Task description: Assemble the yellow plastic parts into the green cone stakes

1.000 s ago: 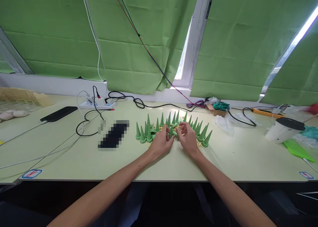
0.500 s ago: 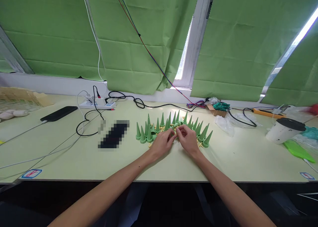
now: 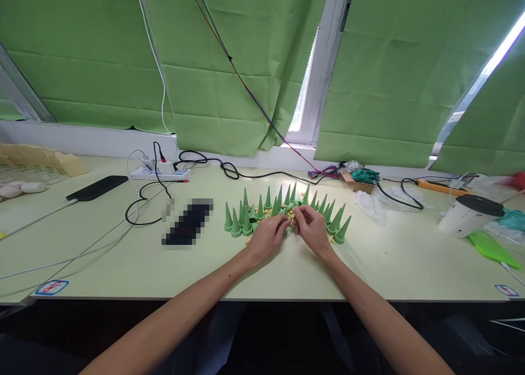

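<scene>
Several green cones (image 3: pixel 235 223) with round bases stand in a cluster at the middle of the table, and some green parts lie among them. Small yellow pieces (image 3: pixel 248 240) are scattered between and in front of the cones. My left hand (image 3: pixel 270 234) is at the near side of the cluster, its fingertips pinched together. Close beside it on the right, my right hand (image 3: pixel 310 227) also has its fingers pinched. Whatever either hand holds is too small and hidden to make out.
On the pale table (image 3: pixel 381 271) a dark phone (image 3: pixel 191 222) lies left of the cones. Further left are a power strip (image 3: pixel 164 171) and a black phone (image 3: pixel 97 188). A small box (image 3: pixel 357 183), plastic bags and a white cup (image 3: pixel 467 216) are on the right.
My right hand has shifted slightly right and its fingertips have moved a little apart from my left hand's. My left hand has barely moved. The cones look unchanged.
</scene>
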The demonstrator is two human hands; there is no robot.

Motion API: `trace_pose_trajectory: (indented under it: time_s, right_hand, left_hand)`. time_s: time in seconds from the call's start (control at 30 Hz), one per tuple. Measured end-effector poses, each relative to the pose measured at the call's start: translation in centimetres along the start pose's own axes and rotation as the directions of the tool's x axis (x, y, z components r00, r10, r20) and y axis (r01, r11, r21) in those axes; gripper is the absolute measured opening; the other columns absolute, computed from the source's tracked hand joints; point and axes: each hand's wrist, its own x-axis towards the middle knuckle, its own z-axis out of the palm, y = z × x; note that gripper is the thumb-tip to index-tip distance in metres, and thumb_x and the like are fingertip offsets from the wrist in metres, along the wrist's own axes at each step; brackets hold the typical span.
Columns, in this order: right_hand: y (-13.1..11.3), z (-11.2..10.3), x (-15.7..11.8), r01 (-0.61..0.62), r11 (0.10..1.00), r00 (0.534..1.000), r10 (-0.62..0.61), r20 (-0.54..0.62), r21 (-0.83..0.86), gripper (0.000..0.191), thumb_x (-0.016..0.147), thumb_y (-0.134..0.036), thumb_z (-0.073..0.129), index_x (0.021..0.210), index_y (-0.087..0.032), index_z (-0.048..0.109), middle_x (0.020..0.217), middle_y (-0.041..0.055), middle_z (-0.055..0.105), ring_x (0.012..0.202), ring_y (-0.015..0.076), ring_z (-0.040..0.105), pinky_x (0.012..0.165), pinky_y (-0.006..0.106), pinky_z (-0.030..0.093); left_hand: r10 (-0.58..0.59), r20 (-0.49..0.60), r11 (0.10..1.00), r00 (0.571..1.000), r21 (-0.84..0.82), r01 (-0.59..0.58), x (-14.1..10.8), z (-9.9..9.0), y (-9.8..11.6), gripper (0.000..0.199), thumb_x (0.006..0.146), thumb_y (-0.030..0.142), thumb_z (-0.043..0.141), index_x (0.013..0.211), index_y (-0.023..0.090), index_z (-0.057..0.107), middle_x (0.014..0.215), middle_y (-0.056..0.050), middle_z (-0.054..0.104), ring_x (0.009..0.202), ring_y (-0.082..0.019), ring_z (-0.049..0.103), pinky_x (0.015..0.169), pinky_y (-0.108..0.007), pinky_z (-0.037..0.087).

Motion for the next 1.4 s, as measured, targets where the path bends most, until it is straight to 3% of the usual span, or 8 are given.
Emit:
trace_pose_trajectory:
  time_s: [0.27, 0.43, 0.57, 0.7, 0.8, 1.03, 1.4]
  right_hand:
    - [-0.5, 0.1, -0.2, -0.007, 0.999, 0.997, 0.010, 0.077, -0.044, 0.032, 0.088, -0.052, 0.052, 0.090, -0.020, 0.058, 0.068, 0.0011, 0.059, 0.047, 0.0132, 0.054, 0.046, 0.027, 0.047]
    - [-0.5, 0.1, -0.2, 0.010, 0.999, 0.995, -0.006, 0.096, -0.046, 0.029, 0.087, -0.049, 0.054, 0.083, -0.021, 0.056, 0.063, -0.0008, 0.056, 0.046, 0.0130, 0.053, 0.046, 0.027, 0.045]
    - [-0.5, 0.0, -0.2, 0.028, 0.999, 0.999, -0.026, 0.046, -0.040, 0.028, 0.088, -0.047, 0.054, 0.080, -0.020, 0.055, 0.060, -0.0021, 0.053, 0.046, 0.0118, 0.050, 0.044, 0.025, 0.043]
    - [-0.2, -0.1, -0.1, -0.001, 0.997, 0.998, -0.004, -0.065, -0.079, 0.031, 0.088, -0.050, 0.053, 0.081, -0.020, 0.054, 0.064, -0.0004, 0.056, 0.046, 0.0112, 0.049, 0.042, 0.024, 0.040]
    - [0.0, -0.2, 0.1, -0.028, 0.994, 0.993, 0.015, -0.116, -0.109, 0.032, 0.088, -0.051, 0.052, 0.083, -0.020, 0.054, 0.070, 0.0019, 0.061, 0.046, 0.0116, 0.050, 0.042, 0.024, 0.040]
    - [0.2, -0.3, 0.2, -0.020, 0.984, 0.997, 0.006, -0.077, -0.178, 0.029, 0.089, -0.048, 0.052, 0.084, -0.020, 0.057, 0.073, 0.0032, 0.065, 0.046, 0.0127, 0.052, 0.046, 0.026, 0.042]
    - [0.2, -0.1, 0.2, 0.019, 0.956, 1.000, -0.021, -0.003, -0.293, 0.032, 0.090, -0.047, 0.050, 0.073, -0.020, 0.055, 0.061, 0.0009, 0.059, 0.048, 0.0132, 0.051, 0.047, 0.025, 0.041]
  left_hand:
    - [-0.029, -0.015, 0.999, 0.999, 0.012, 0.030, 0.0, 0.0, -0.1, 0.032, 0.099, 0.033, 0.033, 0.084, 0.019, 0.056, 0.072, -0.001, 0.059, 0.062, -0.014, 0.049, 0.062, -0.027, 0.035]
    - [-0.036, -0.020, 0.999, 0.999, 0.030, 0.036, 0.0, 0.0, -0.1, 0.032, 0.098, 0.034, 0.034, 0.078, 0.019, 0.054, 0.069, 0.000, 0.057, 0.060, -0.013, 0.047, 0.061, -0.026, 0.034]
    - [-0.076, -0.065, 0.997, 0.995, 0.016, 0.077, -0.1, -0.2, 0.3, 0.033, 0.098, 0.038, 0.035, 0.077, 0.019, 0.051, 0.068, 0.000, 0.055, 0.059, -0.013, 0.045, 0.059, -0.026, 0.033]
    - [-0.126, -0.096, 0.992, 0.987, 0.007, 0.127, -0.2, -0.2, 0.5, 0.024, 0.095, 0.042, 0.042, 0.095, 0.020, 0.051, 0.064, 0.003, 0.051, 0.055, -0.013, 0.045, 0.055, -0.025, 0.032]
    - [-0.146, -0.061, 0.988, 0.987, 0.048, 0.149, -0.3, -0.1, 0.2, 0.028, 0.093, 0.043, 0.046, 0.107, 0.019, 0.050, 0.064, 0.002, 0.051, 0.057, -0.015, 0.048, 0.055, -0.026, 0.032]
    - [-0.114, 0.053, 0.983, 0.992, 0.150, 0.104, -0.4, 0.4, -1.1, 0.017, 0.091, 0.033, 0.045, 0.083, 0.019, 0.051, 0.071, -0.003, 0.056, 0.064, -0.018, 0.051, 0.057, -0.029, 0.032]
    - [-0.175, -0.036, 0.984, 0.984, 0.012, 0.176, 0.1, 0.2, -0.7, 0.030, 0.095, 0.038, 0.038, 0.071, 0.020, 0.038, 0.064, 0.001, 0.048, 0.058, -0.014, 0.042, 0.056, -0.027, 0.030]
